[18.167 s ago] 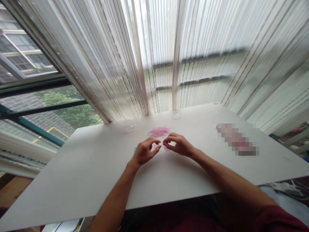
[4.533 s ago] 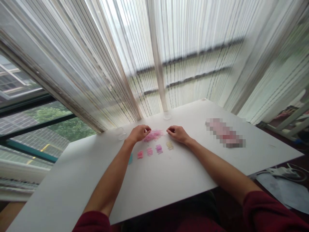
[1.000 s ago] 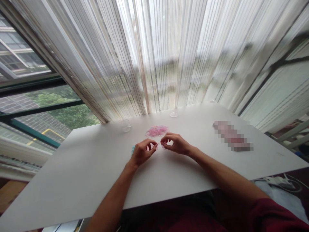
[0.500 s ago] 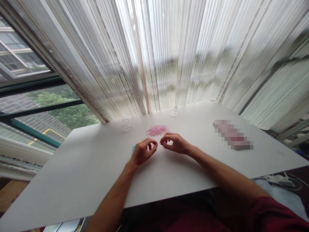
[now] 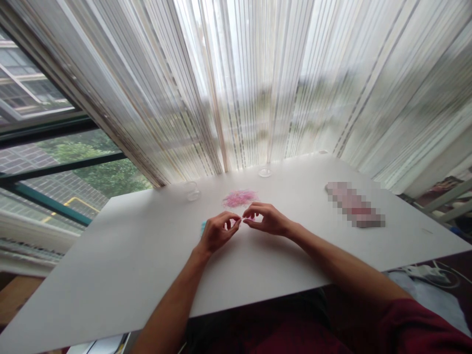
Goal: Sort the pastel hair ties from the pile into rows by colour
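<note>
Over the white table, my left hand (image 5: 220, 230) and my right hand (image 5: 268, 219) meet with their fingertips almost touching. Both are closed in a pinch, thumb against forefinger. Between the fingertips is a thin pale-pink strand, too small to make out in detail. A loose pile of fine pink bands (image 5: 240, 198) lies just beyond the hands. Some more pink bits show behind the fingers, mostly hidden. A small turquoise patch (image 5: 203, 225) peeks out beside my left hand, its rest covered.
Toward the back of the white table (image 5: 132, 255) stand a clear container (image 5: 192, 191) at left and a small clear dish (image 5: 264, 171). A pixelated pinkish flat object (image 5: 354, 204) lies at right. Striped sheer curtains (image 5: 243, 98) hang along the far edge.
My right fingertips have shifted slightly left, closer to my left fingertips, and less of the strand shows between them. Everything on the table stays put.
</note>
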`<move>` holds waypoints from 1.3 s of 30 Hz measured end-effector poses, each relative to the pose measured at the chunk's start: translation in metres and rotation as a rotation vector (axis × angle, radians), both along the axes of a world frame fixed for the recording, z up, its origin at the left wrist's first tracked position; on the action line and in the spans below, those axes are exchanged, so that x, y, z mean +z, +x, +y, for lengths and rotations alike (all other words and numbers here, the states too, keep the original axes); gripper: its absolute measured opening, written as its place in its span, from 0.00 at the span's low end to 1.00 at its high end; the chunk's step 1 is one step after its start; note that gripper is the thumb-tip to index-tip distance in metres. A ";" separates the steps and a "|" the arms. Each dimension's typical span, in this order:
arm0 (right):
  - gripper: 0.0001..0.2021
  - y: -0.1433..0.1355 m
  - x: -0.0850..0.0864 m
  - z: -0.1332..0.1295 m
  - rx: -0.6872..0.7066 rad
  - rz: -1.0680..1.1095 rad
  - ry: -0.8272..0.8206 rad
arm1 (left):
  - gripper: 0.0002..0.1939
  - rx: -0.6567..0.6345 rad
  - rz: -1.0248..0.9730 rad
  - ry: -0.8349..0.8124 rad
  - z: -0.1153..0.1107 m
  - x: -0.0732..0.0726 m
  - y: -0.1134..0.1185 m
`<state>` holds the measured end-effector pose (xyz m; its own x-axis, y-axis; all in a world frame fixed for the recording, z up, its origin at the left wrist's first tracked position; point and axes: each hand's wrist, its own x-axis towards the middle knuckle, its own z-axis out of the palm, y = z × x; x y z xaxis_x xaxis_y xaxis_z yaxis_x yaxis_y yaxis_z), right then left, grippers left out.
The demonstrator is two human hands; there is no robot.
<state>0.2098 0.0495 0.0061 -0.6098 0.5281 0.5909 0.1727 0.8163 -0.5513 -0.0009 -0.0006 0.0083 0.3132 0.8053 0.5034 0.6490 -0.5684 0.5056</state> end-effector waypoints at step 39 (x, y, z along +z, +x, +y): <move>0.07 0.001 -0.005 0.005 -0.057 -0.033 0.058 | 0.07 0.024 0.023 0.061 0.003 -0.003 -0.005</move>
<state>0.2108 0.0548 0.0010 -0.5996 0.5279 0.6015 0.2370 0.8350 -0.4965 -0.0054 0.0024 0.0053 0.3060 0.7809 0.5446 0.6741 -0.5817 0.4553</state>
